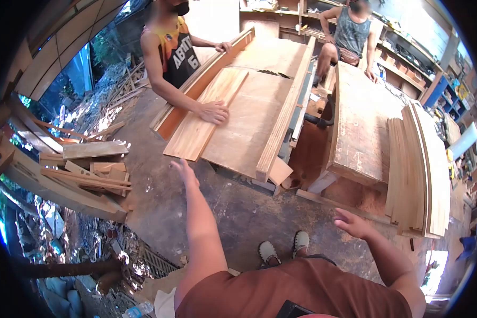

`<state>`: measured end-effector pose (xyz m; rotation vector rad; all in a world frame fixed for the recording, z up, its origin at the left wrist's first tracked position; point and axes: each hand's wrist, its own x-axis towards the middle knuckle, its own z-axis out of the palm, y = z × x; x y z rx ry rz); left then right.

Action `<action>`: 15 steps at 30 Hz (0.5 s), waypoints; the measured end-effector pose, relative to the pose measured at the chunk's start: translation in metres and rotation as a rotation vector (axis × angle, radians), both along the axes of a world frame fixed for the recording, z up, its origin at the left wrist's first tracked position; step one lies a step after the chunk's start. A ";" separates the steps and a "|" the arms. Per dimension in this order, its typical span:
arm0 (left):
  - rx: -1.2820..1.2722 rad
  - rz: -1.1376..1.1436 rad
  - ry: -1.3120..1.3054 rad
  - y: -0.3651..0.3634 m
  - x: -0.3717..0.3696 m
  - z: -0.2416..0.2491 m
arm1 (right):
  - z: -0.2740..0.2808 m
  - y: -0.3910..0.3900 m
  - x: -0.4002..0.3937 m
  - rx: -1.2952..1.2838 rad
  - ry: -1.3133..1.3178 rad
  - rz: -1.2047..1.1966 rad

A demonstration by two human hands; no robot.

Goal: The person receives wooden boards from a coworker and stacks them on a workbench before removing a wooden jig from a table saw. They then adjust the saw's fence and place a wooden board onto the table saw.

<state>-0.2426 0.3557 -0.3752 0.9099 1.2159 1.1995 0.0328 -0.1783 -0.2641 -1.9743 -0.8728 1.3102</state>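
My left hand (185,173) reaches forward with fingers apart, just short of the near end of a wooden board (196,132). No contact with the board can be made out. That board lies on a plywood-topped saw table (254,116), against its left-hand fence. A co-worker's hand (213,112) rests flat on the board. Farther up the table, a dark toothed saw blade (274,73) shows through the top. Over the floor at the right, my right hand (352,223) is held out, fingers stretched and nothing in them. The nearest things to it are the stacked wooden planks (405,175).
A second worktable (363,127) stands right of the saw table, with sawdust (365,200) beneath. Another person (350,34) sits behind it. Wood offcuts (98,164) lie at the left. A long wooden rail (289,111) runs along the saw table's right side.
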 end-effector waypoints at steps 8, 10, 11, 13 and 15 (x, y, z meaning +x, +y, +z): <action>-0.090 -0.975 0.980 -0.253 -0.121 -0.182 | 0.093 -0.058 0.024 -0.030 -0.249 -0.018; -0.422 -1.388 1.147 -0.317 -0.162 -0.241 | 0.129 -0.058 0.040 -0.060 -0.360 0.016; -0.653 -1.321 0.705 -0.348 -0.211 -0.319 | 0.148 -0.056 0.047 -0.081 -0.413 0.009; -0.584 -1.416 0.735 -0.352 -0.220 -0.304 | 0.183 -0.051 0.064 -0.062 -0.537 -0.057; -0.439 -1.595 0.759 -0.356 -0.214 -0.269 | 0.198 -0.051 0.103 -0.031 -0.639 -0.089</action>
